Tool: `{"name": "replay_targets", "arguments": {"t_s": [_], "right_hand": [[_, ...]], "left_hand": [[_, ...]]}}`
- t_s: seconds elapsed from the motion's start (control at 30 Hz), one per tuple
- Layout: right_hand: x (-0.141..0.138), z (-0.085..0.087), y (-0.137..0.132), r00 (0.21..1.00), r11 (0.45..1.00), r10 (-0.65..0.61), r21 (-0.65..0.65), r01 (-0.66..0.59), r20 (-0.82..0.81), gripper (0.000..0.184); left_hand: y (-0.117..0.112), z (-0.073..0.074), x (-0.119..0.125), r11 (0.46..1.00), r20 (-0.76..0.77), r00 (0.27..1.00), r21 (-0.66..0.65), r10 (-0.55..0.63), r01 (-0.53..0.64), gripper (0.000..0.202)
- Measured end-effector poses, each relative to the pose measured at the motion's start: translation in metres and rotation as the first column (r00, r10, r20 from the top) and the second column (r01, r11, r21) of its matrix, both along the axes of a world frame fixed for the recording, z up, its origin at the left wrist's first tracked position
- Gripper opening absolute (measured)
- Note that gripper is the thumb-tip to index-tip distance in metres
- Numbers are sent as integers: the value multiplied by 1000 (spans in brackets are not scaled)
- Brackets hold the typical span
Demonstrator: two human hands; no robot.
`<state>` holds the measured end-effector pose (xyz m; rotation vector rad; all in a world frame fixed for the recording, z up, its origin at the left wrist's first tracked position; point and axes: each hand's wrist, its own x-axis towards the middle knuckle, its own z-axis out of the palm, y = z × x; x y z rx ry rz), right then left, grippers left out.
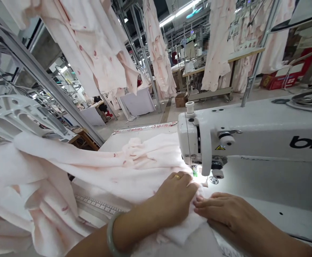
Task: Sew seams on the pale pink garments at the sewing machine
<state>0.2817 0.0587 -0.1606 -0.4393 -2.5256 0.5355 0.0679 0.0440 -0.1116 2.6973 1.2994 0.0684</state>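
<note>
A pale pink fabric (91,167) with small red marks lies across the sewing table and drapes off to the left. My left hand (175,196), with a gold ring and a jade bangle on the wrist, presses flat on the fabric just before the needle area. My right hand (225,210) lies flat beside it, fingertips touching the fabric's edge. Both hands sit directly below the head of the white sewing machine (252,135), whose lamp lights the cloth at the presser foot (195,174).
A measuring strip (99,203) runs along the table front. A grey metal frame (38,78) stands at left. Pink garments (99,53) hang overhead. Beyond lie an aisle, other workstations, a cardboard box (181,100) and a person far off.
</note>
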Motion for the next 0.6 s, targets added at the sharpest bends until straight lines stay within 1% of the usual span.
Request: {"name": "replay_targets", "arguments": {"t_s": [0.1,0.17,0.27,0.33,0.4,0.47,0.53,0.57,0.6], "right_hand": [[-1,-4,4,999,999,-32,12,32,-7,37],[-1,-6,7,997,997,-69,31,70,-30,37],[-2,-4,14,992,992,-118,36,120,-48,38],[-1,-2,18,990,990,-127,46,130,-57,40],[0,-1,19,990,990,-121,65,125,-69,39],[2,-2,18,988,987,-121,94,130,-96,37],[4,-4,17,982,980,-131,130,149,-135,33],[5,-4,16,979,975,-143,148,165,-149,30],[6,-4,16,975,970,-155,165,181,-157,26]], "left_hand": [[-3,-4,-1,1000,55,998,-25,1,0,38],[4,-5,-2,998,57,998,-62,0,3,37],[21,0,-1,993,17,1000,-121,-6,8,26],[25,8,-1,992,-9,1000,-127,6,-7,20],[18,15,0,994,-9,999,-101,40,-40,15],[3,20,0,995,24,997,-59,78,-76,11],[-15,20,-1,993,68,991,-39,113,-111,26],[-23,19,-2,990,79,988,-38,136,-134,31],[-29,17,-3,986,83,983,-41,163,-160,28]]}}
